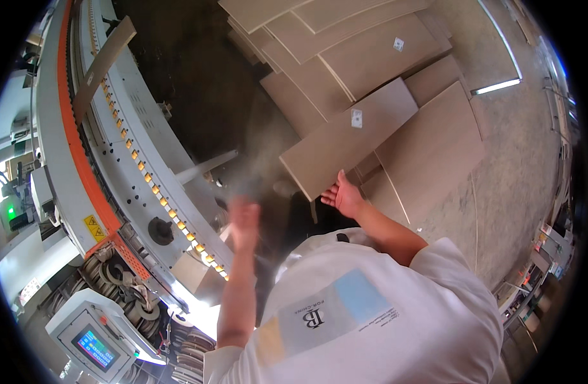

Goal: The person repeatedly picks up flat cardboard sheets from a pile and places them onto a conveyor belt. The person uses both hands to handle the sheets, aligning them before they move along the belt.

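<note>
My left hand (pixel 245 221) is smeared by motion beside the inner edge of a long machine; its fingers cannot be made out, nor whether it holds anything. At the lower edge of a long brown panel (pixel 355 137), my right hand (pixel 345 197) has its fingers curled and its thumb against the edge. This panel bears a small white label and lies slantwise over other brown panels (pixel 431 153), its near end sticking out past them. Against the machine (pixel 137 105), with its orange band and row of yellow rollers, a narrow strip of board (pixel 105 67) rests at the far end.
More brown panels (pixel 364 48) are stacked at the back. A control box with a lit screen (pixel 94 347) stands at lower left, near coiled edge-band rolls (pixel 140 304). A pale bar (pixel 206 168) juts from the machine. Concrete floor (pixel 518 173) stretches along the right.
</note>
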The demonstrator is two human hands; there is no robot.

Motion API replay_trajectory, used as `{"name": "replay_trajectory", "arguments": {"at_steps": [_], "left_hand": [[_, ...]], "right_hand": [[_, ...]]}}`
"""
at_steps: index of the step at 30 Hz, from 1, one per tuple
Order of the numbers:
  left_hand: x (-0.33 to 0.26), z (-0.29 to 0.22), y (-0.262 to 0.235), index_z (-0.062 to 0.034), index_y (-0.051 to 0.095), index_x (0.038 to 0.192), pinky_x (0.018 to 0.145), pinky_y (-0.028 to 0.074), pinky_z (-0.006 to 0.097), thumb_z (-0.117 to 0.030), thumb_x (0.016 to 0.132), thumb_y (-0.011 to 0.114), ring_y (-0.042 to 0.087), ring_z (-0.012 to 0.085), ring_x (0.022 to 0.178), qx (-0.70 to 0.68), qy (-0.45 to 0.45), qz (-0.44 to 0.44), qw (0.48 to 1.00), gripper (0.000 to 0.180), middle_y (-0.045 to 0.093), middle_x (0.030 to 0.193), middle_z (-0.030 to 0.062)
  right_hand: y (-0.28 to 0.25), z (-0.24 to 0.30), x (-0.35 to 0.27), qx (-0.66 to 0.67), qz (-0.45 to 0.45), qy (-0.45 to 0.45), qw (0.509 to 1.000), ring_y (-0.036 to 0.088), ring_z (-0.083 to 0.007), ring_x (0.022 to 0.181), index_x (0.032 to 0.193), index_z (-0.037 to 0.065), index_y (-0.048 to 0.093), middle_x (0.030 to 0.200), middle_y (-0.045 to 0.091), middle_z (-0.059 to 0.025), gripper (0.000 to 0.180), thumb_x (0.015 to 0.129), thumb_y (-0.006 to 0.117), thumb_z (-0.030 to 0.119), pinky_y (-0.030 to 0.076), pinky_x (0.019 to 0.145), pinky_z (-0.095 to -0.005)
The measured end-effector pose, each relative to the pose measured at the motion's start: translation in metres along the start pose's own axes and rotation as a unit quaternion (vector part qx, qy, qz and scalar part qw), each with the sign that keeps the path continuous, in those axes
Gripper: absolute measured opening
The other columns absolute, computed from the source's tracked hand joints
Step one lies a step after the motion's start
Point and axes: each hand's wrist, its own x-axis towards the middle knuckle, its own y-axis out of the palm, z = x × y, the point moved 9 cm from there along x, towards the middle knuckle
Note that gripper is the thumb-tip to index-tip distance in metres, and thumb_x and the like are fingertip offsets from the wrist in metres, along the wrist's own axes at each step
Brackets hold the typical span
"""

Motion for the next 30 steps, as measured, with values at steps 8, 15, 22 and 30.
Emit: {"name": "replay_trajectory", "arguments": {"at_steps": [8,15,22,30], "left_hand": [[-0.057,-0.02,0.138,-0.0005,0.053,0.138,0.105,0.048,0.04,-0.005,0.097,0.061,0.061,0.0246,0.122,-0.342,-0.208,0.241,0.884,0.041,0.061,0.135,0.0122],[-0.076,-0.022,0.073,0.0015,0.053,0.138,0.101,0.05,0.038,-0.004,0.092,0.063,0.063,0.0261,0.117,-0.248,-0.147,0.239,0.927,0.047,0.064,0.131,0.0126],[-0.127,-0.069,-0.046,-0.0004,0.053,0.136,0.1,0.051,0.044,-0.015,0.081,0.072,0.061,0.03,0.121,-0.352,-0.067,0.167,0.919,0.061,0.063,0.13,0.0121],[-0.127,0.064,-0.188,-0.0053,0.055,0.136,0.095,0.052,0.043,-0.03,0.09,0.069,0.061,0.0253,0.117,-0.236,0.156,0.073,0.956,0.054,0.062,0.129,0.0091]], "right_hand": [[0.074,-0.004,-0.092,-0.197,0.099,0.085,0.972,0.072,-0.0271,0.1,0.123,0.0,0.063,0.108,0.073,-0.018,0.062,0.105,0.043,0.055,0.057,0.087,-0.0407],[0.014,0.112,-0.08,-0.43,-0.027,-0.134,0.892,0.073,-0.0269,0.081,0.105,-0.004,0.069,0.088,0.073,-0.019,0.051,0.096,0.064,0.046,0.058,0.078,-0.0378],[-0.044,0.3,-0.112,-0.544,-0.366,-0.465,0.595,0.061,-0.0304,0.116,0.12,0.001,0.066,0.127,0.064,-0.0202,0.054,0.095,0.061,0.048,0.047,0.099,-0.0405],[0.058,0.25,-0.043,-0.559,-0.181,-0.244,0.772,0.058,-0.0339,0.124,0.128,-0.011,0.061,0.131,0.064,-0.0229,0.092,0.091,0.053,0.072,0.041,0.106,-0.0409]]}}
